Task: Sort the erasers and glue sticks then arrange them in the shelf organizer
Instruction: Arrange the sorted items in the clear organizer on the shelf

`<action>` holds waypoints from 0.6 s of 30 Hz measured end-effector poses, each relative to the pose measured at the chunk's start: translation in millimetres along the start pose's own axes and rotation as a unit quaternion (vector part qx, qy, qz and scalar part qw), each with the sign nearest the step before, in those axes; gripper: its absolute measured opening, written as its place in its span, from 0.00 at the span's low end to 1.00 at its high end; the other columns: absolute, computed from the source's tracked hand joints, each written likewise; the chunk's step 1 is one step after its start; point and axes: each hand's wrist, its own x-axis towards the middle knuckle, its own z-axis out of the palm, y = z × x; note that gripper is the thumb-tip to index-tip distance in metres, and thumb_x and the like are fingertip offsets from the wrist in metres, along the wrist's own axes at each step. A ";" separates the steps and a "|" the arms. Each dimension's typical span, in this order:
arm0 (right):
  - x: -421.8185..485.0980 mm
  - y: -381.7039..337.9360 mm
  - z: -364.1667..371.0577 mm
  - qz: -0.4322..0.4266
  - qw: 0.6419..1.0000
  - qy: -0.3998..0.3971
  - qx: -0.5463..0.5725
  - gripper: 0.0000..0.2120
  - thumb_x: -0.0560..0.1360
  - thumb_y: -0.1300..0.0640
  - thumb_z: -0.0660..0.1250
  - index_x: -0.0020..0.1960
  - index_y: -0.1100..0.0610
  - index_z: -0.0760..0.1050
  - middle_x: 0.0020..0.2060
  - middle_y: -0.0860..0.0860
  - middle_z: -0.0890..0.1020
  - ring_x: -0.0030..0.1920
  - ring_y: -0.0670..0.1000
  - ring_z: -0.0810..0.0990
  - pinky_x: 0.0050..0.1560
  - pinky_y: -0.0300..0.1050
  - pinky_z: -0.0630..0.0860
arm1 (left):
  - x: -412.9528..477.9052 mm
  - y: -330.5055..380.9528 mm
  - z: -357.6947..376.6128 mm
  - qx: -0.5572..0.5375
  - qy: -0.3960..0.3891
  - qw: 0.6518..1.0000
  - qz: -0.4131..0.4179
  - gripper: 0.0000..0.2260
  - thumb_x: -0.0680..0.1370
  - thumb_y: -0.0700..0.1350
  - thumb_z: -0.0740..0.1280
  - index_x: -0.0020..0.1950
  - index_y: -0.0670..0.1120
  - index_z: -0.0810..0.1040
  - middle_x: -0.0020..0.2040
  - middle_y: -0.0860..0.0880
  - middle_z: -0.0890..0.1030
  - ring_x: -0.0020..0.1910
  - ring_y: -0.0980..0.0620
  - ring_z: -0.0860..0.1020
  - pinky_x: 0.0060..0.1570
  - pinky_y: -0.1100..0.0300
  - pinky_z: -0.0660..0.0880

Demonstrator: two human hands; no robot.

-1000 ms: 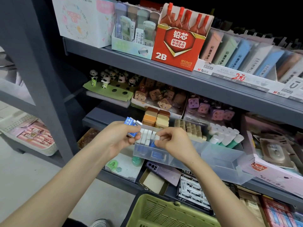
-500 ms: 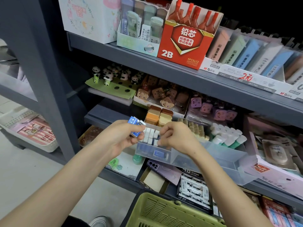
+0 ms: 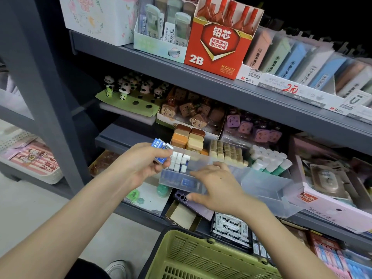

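Observation:
A clear plastic shelf organizer sits on the middle shelf. Its left compartment holds a row of upright white-and-blue erasers. My left hand grips a small stack of blue-sleeved erasers just left of that row. My right hand hovers over the organizer's front wall, fingers spread and straight, holding nothing. Beige erasers stand behind the organizer's middle. White-capped green glue sticks lie at its back right. Brown and orange block erasers are stacked behind.
A green shopping basket sits below my arms. The upper shelf carries a red 2B lead box and pastel boxes. Panda figures and toast-shaped items stand at the back. A grey shelf post rises at left. A pink box lies right.
My right hand has left the eraser row, drawn back toward me and opened over the organizer's front. My left hand keeps its stack of erasers. The view has shifted slightly.

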 end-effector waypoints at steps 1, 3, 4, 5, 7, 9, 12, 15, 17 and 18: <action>2.7 0.0 2.7 0.004 1.000 0.003 -0.007 0.26 0.74 0.37 0.62 0.67 0.49 0.70 0.58 0.49 0.79 0.62 0.51 0.71 0.61 0.45 0.53 | -0.2 0.0 0.4 -0.001 0.002 1.000 0.000 0.03 0.75 0.35 0.68 0.42 0.39 0.77 0.32 0.45 0.76 0.30 0.54 0.74 0.22 0.70 0.67; 7.9 2.0 6.2 0.013 1.000 0.005 -0.016 0.23 0.73 0.38 0.63 0.64 0.49 0.72 0.54 0.48 0.80 0.58 0.51 0.71 0.52 0.46 0.53 | -0.4 -0.1 1.2 -0.006 0.007 1.000 -0.001 0.02 0.75 0.35 0.68 0.43 0.39 0.77 0.34 0.45 0.76 0.30 0.54 0.75 0.22 0.70 0.67; 10.0 2.5 7.4 0.014 1.000 0.007 -0.026 0.21 0.73 0.39 0.64 0.61 0.48 0.74 0.52 0.48 0.80 0.56 0.51 0.71 0.48 0.47 0.52 | -0.4 -0.2 1.4 -0.006 0.008 1.000 -0.001 0.02 0.75 0.35 0.68 0.43 0.39 0.77 0.34 0.45 0.77 0.31 0.54 0.75 0.22 0.70 0.67; 12.0 2.4 8.9 0.014 0.999 0.011 -0.041 0.19 0.73 0.39 0.64 0.58 0.49 0.75 0.50 0.47 0.80 0.55 0.51 0.71 0.45 0.47 0.50 | -0.3 -0.2 1.7 -0.005 0.007 1.000 -0.002 0.02 0.75 0.35 0.68 0.43 0.39 0.77 0.35 0.44 0.77 0.31 0.54 0.75 0.22 0.70 0.67; 15.8 0.9 11.6 0.019 0.997 0.012 -0.072 0.16 0.74 0.40 0.63 0.50 0.51 0.77 0.45 0.47 0.79 0.52 0.51 0.71 0.44 0.47 0.49 | -0.1 -0.3 2.0 -0.006 0.008 1.000 -0.003 0.01 0.75 0.35 0.68 0.44 0.39 0.77 0.36 0.44 0.76 0.32 0.53 0.75 0.22 0.70 0.68; 19.0 0.0 13.5 0.025 0.996 0.006 -0.087 0.15 0.74 0.40 0.62 0.42 0.52 0.75 0.41 0.47 0.77 0.50 0.51 0.71 0.46 0.48 0.51 | 0.2 0.0 1.2 -0.008 0.012 1.000 -0.003 0.01 0.75 0.35 0.68 0.45 0.39 0.77 0.37 0.44 0.77 0.32 0.53 0.75 0.22 0.70 0.68; 22.0 1.1 11.3 0.030 0.997 -0.009 -0.070 0.14 0.73 0.40 0.64 0.38 0.50 0.70 0.38 0.46 0.74 0.47 0.50 0.67 0.47 0.48 0.53 | 0.2 0.5 0.5 -0.008 0.013 1.000 -0.004 0.02 0.75 0.36 0.68 0.46 0.38 0.77 0.37 0.44 0.77 0.31 0.54 0.76 0.22 0.70 0.68; 25.0 2.4 8.2 0.036 0.998 -0.014 -0.043 0.13 0.71 0.41 0.66 0.40 0.50 0.73 0.40 0.46 0.76 0.46 0.49 0.66 0.46 0.48 0.54 | 0.2 0.6 0.4 -0.007 0.014 1.000 -0.006 0.03 0.75 0.36 0.68 0.48 0.38 0.77 0.38 0.43 0.77 0.32 0.54 0.76 0.22 0.70 0.68; 26.8 2.9 6.0 0.049 0.999 -0.016 -0.013 0.13 0.70 0.41 0.68 0.43 0.50 0.75 0.38 0.45 0.75 0.45 0.48 0.66 0.47 0.48 0.55 | 0.1 0.9 0.5 -0.007 0.015 1.000 -0.006 0.03 0.75 0.35 0.68 0.48 0.38 0.77 0.39 0.43 0.77 0.32 0.54 0.76 0.22 0.70 0.68; 27.6 3.4 5.0 0.053 0.998 -0.020 -0.002 0.12 0.70 0.41 0.69 0.43 0.49 0.74 0.37 0.44 0.73 0.44 0.48 0.67 0.49 0.48 0.57 | 0.2 1.1 0.3 -0.007 0.015 1.000 -0.006 0.03 0.75 0.35 0.68 0.47 0.38 0.77 0.39 0.43 0.77 0.32 0.54 0.76 0.22 0.70 0.68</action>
